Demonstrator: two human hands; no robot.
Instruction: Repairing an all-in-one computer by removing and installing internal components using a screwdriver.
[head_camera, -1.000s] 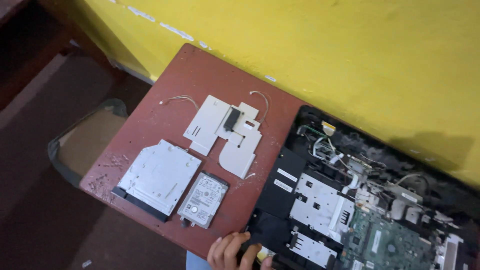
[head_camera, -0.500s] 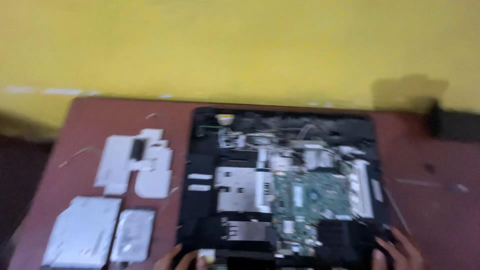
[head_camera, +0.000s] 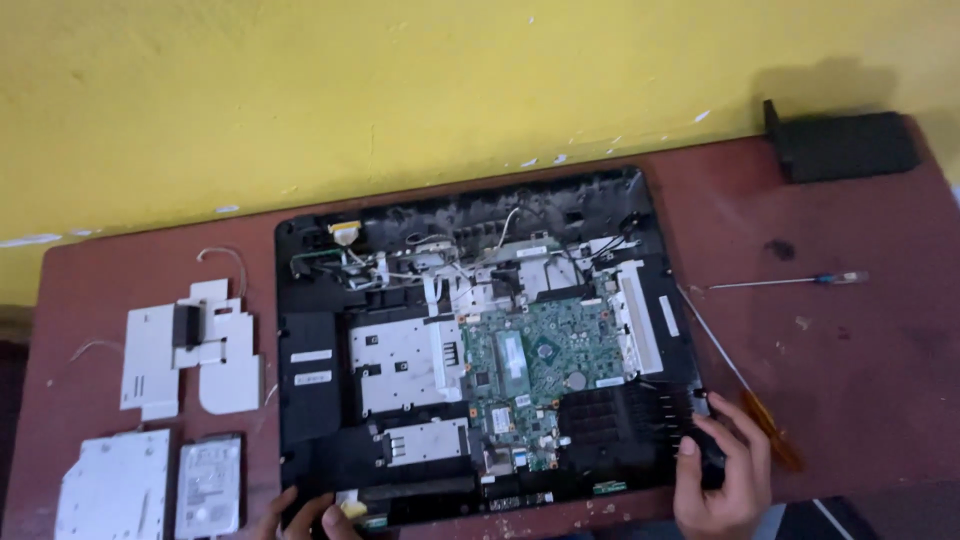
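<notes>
Lying flat on the table (head_camera: 860, 380), the opened computer (head_camera: 480, 350) fills the middle of the view, its long axis running left to right, parallel to the yellow wall (head_camera: 400, 90) behind it. Both hands sit at its near edge, 1 at each bottom corner, so the casing stretches away from the person and between the 2 hands.

The right hand (head_camera: 722, 468) is the plainer to read: its fingers curl over the near right corner of the black frame, thumb on top, grasping the rim. The left hand (head_camera: 305, 515) is mostly cut off by the lower edge of the picture; its fingertips touch the near left corner, but whether they clench the frame or only rest on it I cannot tell.

Inside the casing, the green board (head_camera: 545, 360) lies right of centre, nearer the right hand, with 2 white shields (head_camera: 405, 365) to its left.

Left of the computer, apart from it, lie white cover plates (head_camera: 190, 350), then an optical drive (head_camera: 118, 488) and a hard drive (head_camera: 210, 485) side by side, just left of the left hand.

To the right, a long screwdriver (head_camera: 745, 385) runs diagonally, its orange handle just beside the right hand. A thinner screwdriver (head_camera: 780, 283) lies well apart, pointing left. A dark block (head_camera: 845, 145) rests against the wall at the far right corner.
</notes>
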